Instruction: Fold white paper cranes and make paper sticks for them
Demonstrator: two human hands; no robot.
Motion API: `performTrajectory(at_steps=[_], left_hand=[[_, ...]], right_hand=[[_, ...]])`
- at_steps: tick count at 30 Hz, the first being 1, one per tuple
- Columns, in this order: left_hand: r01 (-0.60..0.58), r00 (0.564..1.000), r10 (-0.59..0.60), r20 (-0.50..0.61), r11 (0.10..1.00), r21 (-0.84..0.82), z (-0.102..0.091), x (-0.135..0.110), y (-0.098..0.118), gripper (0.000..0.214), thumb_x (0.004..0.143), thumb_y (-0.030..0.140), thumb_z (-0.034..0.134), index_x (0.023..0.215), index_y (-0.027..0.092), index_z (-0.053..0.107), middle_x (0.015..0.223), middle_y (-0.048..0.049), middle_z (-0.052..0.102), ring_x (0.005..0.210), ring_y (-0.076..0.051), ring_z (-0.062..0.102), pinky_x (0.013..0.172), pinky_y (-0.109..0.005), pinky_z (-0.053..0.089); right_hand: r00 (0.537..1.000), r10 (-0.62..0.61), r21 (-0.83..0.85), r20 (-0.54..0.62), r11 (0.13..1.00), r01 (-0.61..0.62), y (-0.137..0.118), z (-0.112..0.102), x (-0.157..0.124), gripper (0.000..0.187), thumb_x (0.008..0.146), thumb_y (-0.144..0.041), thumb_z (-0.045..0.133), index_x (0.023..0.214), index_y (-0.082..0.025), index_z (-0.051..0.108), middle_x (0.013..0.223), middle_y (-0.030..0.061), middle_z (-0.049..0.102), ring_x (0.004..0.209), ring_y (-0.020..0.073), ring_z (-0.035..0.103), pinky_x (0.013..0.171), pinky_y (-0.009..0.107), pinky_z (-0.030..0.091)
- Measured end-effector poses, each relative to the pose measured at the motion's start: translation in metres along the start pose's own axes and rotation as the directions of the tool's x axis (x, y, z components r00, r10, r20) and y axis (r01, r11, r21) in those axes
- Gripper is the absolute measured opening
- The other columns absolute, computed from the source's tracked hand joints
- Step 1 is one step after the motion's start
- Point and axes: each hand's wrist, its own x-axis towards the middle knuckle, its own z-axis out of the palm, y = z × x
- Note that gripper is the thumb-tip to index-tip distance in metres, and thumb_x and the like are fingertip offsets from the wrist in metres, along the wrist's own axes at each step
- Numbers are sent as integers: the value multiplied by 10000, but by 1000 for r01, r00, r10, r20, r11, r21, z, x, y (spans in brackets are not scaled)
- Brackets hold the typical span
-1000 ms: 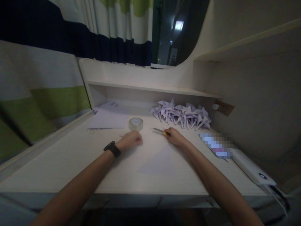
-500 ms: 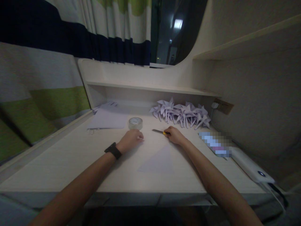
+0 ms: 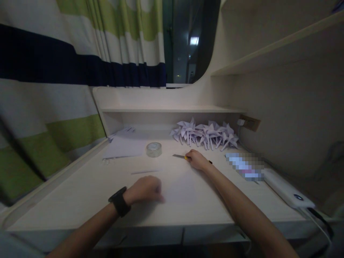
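Observation:
In my right hand (image 3: 197,159) is a utility knife (image 3: 179,156) with a yellow part by the fingers, its blade pointing left just over the desk. My left hand (image 3: 146,189), with a black watch (image 3: 119,201) on the wrist, hovers low at the left edge of a thin white sheet of paper (image 3: 182,190). Its fingers look blurred and partly spread, with nothing visible in them. Just beyond this hand lies a slim white paper stick (image 3: 145,172). A roll of clear tape (image 3: 154,149) sits farther back.
Several white paper pinwheels (image 3: 205,132) are heaped at the back right. At the back left is a stack of white paper (image 3: 125,143). A phone with a blurred screen (image 3: 244,166) and a white power strip (image 3: 282,190) with cables run along the right side.
My left hand has let go of the paper stick, which now lies on the desk, and has come nearer to the sheet. The right hand keeps the knife. The view has tilted up.

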Motion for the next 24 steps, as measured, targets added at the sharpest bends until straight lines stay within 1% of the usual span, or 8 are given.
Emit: performTrajectory(at_steps=[4, 7, 9, 11, 13, 16, 19, 24], left_hand=[[-7, 1000, 7, 2, 998, -58, -1, 3, -9, 302, 617, 457, 749, 753, 202, 665, 759, -18, 674, 679, -178, 569, 538, -251, 284], [-18, 1000, 18, 5, 995, -96, 0, 6, -18, 300, 616, 453, 748, 727, 195, 643, 722, -4, 649, 644, -161, 547, 526, -245, 282], [-10, 1000, 10, 1, 994, -109, 1, 8, -23, 318, 609, 464, 753, 716, 190, 632, 709, 1, 637, 633, -155, 534, 526, -244, 283], [9, 1000, -10, -2, 994, -110, 0, 8, -27, 331, 604, 471, 754, 719, 187, 628, 716, 1, 634, 634, -156, 526, 527, -244, 281], [23, 1000, -24, -4, 994, -105, -1, 9, -31, 323, 617, 467, 744, 728, 186, 628, 734, -5, 638, 643, -160, 524, 531, -245, 280], [31, 998, -36, -42, 993, -109, 0, 9, -42, 307, 641, 453, 730, 737, 180, 627, 748, -16, 640, 656, -165, 525, 542, -247, 288], [25, 997, -35, -69, 990, -136, 2, 10, -54, 303, 654, 445, 724, 740, 172, 626, 743, -22, 636, 656, -163, 527, 559, -246, 315], [-161, 982, 122, -145, 940, -300, -2, 18, -50, 288, 782, 426, 626, 888, 165, 684, 871, -49, 687, 751, -172, 591, 648, -249, 397]], right_hand=[[996, -90, 32, 20, 995, 90, -19, -11, -2, 198, 765, -251, 651, 917, -155, 735, 924, 98, 681, 862, 189, 599, 784, 244, 401], [969, -244, 87, 38, 967, 240, -37, -21, -5, 297, 688, -352, 744, 924, -171, 745, 950, 98, 689, 936, 221, 593, 825, 276, 405], [939, -317, 147, 131, 943, 298, -48, -27, -7, 360, 651, -365, 776, 951, -168, 743, 951, 94, 694, 914, 223, 602, 806, 277, 412], [897, -344, 193, 278, 935, 298, -56, -28, -10, 416, 629, -386, 792, 985, -178, 734, 900, 67, 699, 825, 199, 615, 730, 255, 417], [866, -341, 180, 366, 939, 294, -62, -25, -12, 462, 601, -422, 806, 993, -192, 728, 881, 50, 698, 767, 186, 613, 662, 242, 402], [874, -311, 127, 374, 950, 284, -67, -18, -14, 513, 555, -464, 823, 984, -202, 722, 901, 47, 700, 755, 189, 609, 618, 240, 376], [870, -285, 121, 403, 959, 257, -70, -16, -15, 451, 567, -448, 821, 932, -198, 730, 841, 34, 709, 718, 174, 606, 595, 231, 364], [873, -317, 254, 372, 939, 233, -74, -21, -16, 200, 667, -309, 775, 796, -160, 745, 719, 20, 700, 629, 130, 582, 572, 210, 363]])
